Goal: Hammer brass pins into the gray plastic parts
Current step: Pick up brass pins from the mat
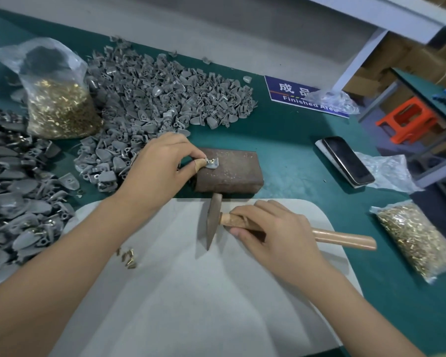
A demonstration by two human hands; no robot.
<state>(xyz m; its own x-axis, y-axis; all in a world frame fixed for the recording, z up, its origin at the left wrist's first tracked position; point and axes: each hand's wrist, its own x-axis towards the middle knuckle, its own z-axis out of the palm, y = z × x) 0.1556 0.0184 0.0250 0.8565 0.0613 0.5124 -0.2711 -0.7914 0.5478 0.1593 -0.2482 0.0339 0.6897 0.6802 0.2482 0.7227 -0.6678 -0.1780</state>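
Right now a small gray part [212, 164] lies flat on a rusty brown metal block [232, 173], near the block's left edge. A shiny brass pin [210, 159] sits on the part. The left hand [162, 166] pinches the part and pin with its thumb and first finger; the thumb tip wears a tan wrap. The block is a flat brick shape with tiny gold specks on its rough top.

The right hand [271, 228] curls round a hammer [242, 222], high on the smooth wooden handle, just beside the head. The dark, wedge-shaped metal head rests on a pale gray mat [191, 305] with round corners. A few loose pins [128, 257] lie on the mat by the left arm.

Behind the block, a big heap [160, 99] of gray parts spreads over the green table [289, 140]. They look like little pointed shells. A second heap [13, 197] lies at the left, with bits of brass showing in it. A clear bag [57, 99] of pins stands between the heaps, and another bag [415, 238] lies at the right. A black phone [348, 161] and a blue sign [301, 96] are further right.
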